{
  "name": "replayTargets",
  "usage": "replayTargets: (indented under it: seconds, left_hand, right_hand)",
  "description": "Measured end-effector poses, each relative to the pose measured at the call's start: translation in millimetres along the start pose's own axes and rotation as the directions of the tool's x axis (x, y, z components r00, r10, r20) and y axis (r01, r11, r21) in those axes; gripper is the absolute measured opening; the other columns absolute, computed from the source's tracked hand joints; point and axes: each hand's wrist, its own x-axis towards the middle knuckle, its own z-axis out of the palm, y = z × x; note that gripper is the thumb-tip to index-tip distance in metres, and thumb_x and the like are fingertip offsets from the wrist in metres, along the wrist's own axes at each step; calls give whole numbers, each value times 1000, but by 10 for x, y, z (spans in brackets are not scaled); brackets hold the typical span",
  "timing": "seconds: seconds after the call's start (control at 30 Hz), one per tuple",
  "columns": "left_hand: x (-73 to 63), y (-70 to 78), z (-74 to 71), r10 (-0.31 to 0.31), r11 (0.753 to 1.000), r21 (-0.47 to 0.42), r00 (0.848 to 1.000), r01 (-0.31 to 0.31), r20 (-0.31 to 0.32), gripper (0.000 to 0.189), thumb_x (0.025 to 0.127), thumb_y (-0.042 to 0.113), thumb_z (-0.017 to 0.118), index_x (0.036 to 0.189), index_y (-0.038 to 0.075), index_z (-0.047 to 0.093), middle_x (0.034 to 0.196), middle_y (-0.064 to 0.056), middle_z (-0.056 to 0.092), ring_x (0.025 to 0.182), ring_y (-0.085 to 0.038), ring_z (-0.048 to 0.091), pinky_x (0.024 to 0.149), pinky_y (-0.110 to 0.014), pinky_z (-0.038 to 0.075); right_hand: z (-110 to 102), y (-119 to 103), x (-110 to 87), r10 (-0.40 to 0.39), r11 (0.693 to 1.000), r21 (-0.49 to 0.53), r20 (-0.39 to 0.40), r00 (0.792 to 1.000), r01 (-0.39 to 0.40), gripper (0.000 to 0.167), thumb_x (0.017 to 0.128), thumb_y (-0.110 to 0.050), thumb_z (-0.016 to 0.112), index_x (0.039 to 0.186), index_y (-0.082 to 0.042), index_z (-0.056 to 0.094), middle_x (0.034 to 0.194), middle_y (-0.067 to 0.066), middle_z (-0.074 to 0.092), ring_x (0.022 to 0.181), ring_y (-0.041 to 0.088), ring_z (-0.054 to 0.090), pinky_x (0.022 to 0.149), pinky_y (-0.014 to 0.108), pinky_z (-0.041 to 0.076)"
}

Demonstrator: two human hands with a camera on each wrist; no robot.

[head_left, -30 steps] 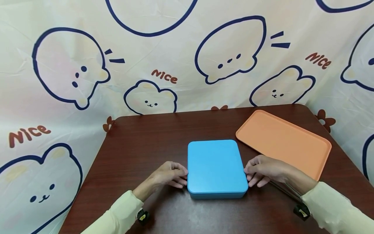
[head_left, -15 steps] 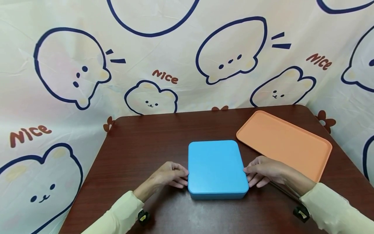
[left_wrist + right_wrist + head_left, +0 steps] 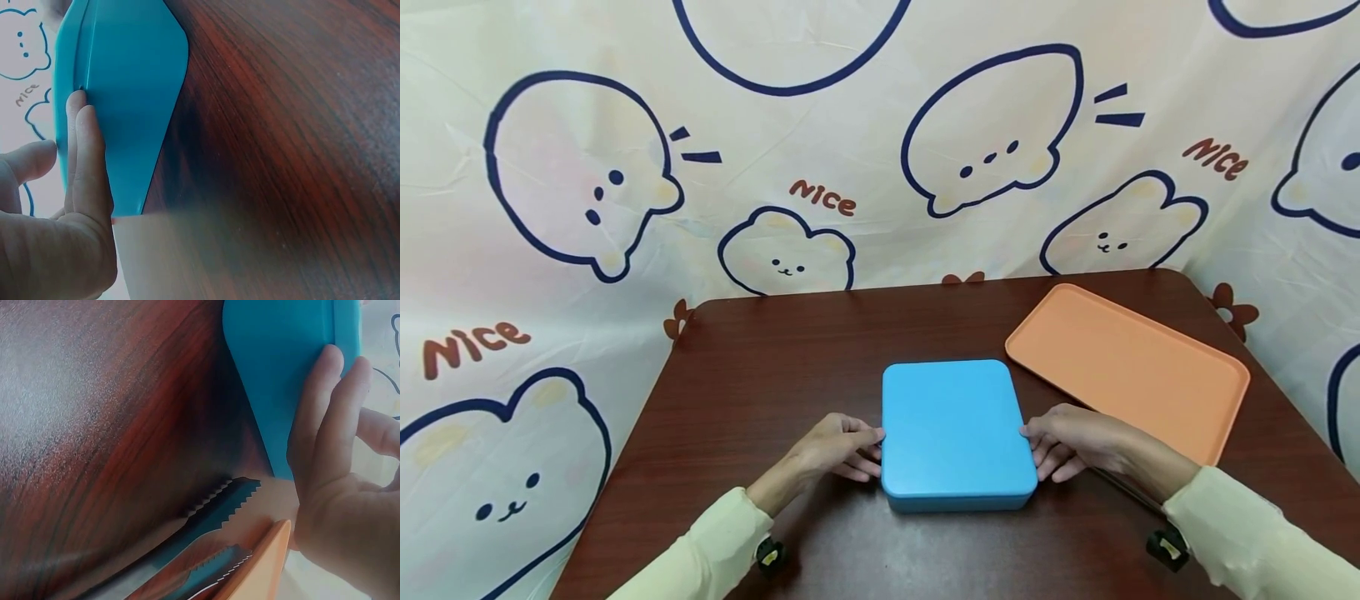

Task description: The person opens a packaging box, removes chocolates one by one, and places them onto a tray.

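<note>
Blue lidded box on wood-grain table; I see left hand and right hand flanking it, nearly straight fingers touching opposite sides (tips near lid seam), presumably for even purchase.

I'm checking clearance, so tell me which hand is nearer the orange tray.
The right hand, just beside the orange tray; the left hand is on the opposite side of the blue box.

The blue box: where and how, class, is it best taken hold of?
The blue box is probably best gripped by opposite side walls near the upper seam, left hand and right hand each from its own side: it lies flat, and its smooth top shows no handle.
</note>
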Motion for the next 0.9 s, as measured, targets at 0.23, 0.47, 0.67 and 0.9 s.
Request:
replayTargets:
  seconds: [0.23, 0.47, 0.67, 0.9]
  left_hand:
    - [1, 0, -7, 11, 1000, 9, 1000, -11, -2, 31, 99, 28, 63, 106, -2, 69, 91, -13, 71, 75, -21, 74, 69, -38, 63]
    - [-4, 29, 8, 17, 1000, 20, 1000, -17, -5, 31, 99, 27, 63, 107, -2, 69, 91, -14, 71, 75, -21, 74, 68, -38, 63]
    - [-11, 45, 0, 23, 999, 34, 1000, -23, 7, 30, 100, 26, 62, 105, -3, 69, 90, -14, 71, 74, -21, 74, 67, -38, 63]
    - [3, 73, 1, 8, 999, 38, 1000, -8, 13, 28, 100, 24, 62, 103, -2, 69, 91, -17, 71, 72, -19, 74, 65, -37, 63]
  right_hand:
    - [2, 0, 7, 2, 1000, 12, 13, 1000, -2, 30, 97, -29, 56, 89, -1, 64, 78, 9, 65, 68, 17, 67, 60, 28, 59]
    - [-4, 11, 5, -9, 1000, 16, 20, 1000, 9, 29, 96, -29, 56, 88, -2, 63, 78, 9, 65, 68, 17, 66, 60, 27, 59]
    - [-6, 12, 9, -7, 1000, 15, 21, 1000, 7, 29, 95, -29, 56, 88, -3, 63, 78, 9, 65, 68, 17, 66, 60, 27, 58]
    - [-9, 8, 10, -4, 1000, -1, 15, 1000, 4, 29, 96, -30, 56, 87, -3, 62, 80, 9, 65, 69, 18, 66, 57, 26, 55]
